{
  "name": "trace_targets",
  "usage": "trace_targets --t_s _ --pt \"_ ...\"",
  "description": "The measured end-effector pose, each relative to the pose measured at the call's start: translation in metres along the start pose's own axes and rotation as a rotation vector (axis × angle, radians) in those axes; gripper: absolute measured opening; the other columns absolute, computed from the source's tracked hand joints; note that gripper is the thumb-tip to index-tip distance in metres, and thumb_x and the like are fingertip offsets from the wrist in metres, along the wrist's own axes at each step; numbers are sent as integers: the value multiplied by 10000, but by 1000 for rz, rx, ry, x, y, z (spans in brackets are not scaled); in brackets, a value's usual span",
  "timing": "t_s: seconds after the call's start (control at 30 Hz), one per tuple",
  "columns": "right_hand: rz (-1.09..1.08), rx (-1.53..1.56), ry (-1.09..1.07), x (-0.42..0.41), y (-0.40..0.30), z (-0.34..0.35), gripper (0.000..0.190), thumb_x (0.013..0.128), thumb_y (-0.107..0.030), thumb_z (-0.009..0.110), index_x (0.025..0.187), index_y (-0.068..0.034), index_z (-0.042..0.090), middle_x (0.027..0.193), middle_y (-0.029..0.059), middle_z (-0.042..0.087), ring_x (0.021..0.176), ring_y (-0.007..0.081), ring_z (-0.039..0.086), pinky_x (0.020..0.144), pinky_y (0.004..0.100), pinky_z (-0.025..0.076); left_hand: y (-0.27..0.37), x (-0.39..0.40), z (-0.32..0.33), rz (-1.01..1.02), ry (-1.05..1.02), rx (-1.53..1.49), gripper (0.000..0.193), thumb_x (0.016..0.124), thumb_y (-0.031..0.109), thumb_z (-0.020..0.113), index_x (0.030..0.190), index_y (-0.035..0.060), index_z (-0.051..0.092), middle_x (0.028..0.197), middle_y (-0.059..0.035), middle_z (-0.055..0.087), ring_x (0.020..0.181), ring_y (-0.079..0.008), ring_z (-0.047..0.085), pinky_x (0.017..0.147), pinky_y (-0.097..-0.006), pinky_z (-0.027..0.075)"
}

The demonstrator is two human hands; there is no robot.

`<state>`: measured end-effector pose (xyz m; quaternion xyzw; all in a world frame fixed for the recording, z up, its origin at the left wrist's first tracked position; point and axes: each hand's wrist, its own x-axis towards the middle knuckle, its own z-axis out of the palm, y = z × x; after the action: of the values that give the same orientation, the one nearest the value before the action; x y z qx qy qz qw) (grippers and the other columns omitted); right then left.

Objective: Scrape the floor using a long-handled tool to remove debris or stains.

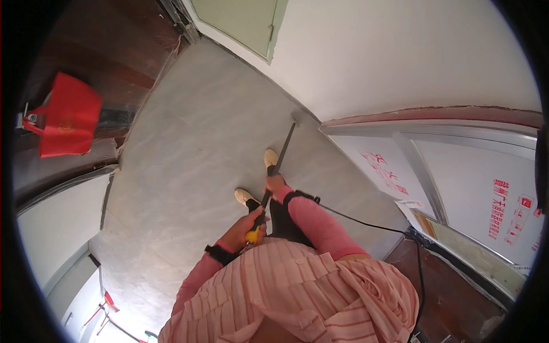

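A long dark pole (283, 150) slants from my waist to the grey floor, its far end close to the foot of the white wall. My right hand (276, 186) is closed round the pole's middle. Lower down, my left hand (244, 229) grips the same pole near its yellow end piece (253, 235). A dark smudge shows at the far tip, where the shape of the pole's head is too blurred to tell. Both wrists wear black bands, and my shoes (243, 197) stand just left of the pole.
A black cable (364, 223) runs from near my right wrist to the right. White panels in a metal frame (420, 171), bearing red writing, stand along the right side. On the left hangs a red bag (70, 115) against dark reddish boards. A pale green door (240, 25) is ahead.
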<state>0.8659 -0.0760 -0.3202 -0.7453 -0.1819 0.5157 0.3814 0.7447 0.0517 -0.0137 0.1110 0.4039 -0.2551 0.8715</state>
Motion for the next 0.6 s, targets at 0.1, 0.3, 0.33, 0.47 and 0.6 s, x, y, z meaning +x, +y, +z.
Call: trace_targets --t_s 0.1,0.3,0.33,0.47,0.6 --pt "-321 -63 100 -28 8 49 186 766 -106 536 603 -18 552 603 143 592 520 252 606 421 387 436 -30 -14 -40 -2 61 37 363 923 396 444 954 37 493 654 -3 491 532 -79 468 460 -193 404" --pt "434 359 103 -43 -110 46 143 758 -74 515 659 26 542 620 167 575 516 284 598 411 423 434 -37 -23 -48 -4 151 -211 378 916 399 458 968 25 482 641 -2 475 519 -79 462 450 -195 402" --pt "546 435 155 -36 -111 33 131 761 -62 503 686 39 541 617 170 562 511 296 594 407 433 434 -36 -12 -48 -21 128 -185 375 915 407 458 982 38 475 628 -10 472 508 -83 453 438 -203 395" --pt "626 553 223 -52 -97 28 121 762 -46 489 704 48 540 628 183 561 506 317 595 399 439 436 -53 -2 -46 -98 108 -229 390 912 422 456 1001 43 454 604 -20 470 484 -97 439 415 -224 389" --pt "549 633 101 -81 -69 52 111 759 -28 483 695 46 536 616 185 559 502 321 597 394 432 441 -76 -22 -59 -23 -6 -174 406 903 430 470 961 28 465 635 -2 459 494 -77 451 426 -211 407"
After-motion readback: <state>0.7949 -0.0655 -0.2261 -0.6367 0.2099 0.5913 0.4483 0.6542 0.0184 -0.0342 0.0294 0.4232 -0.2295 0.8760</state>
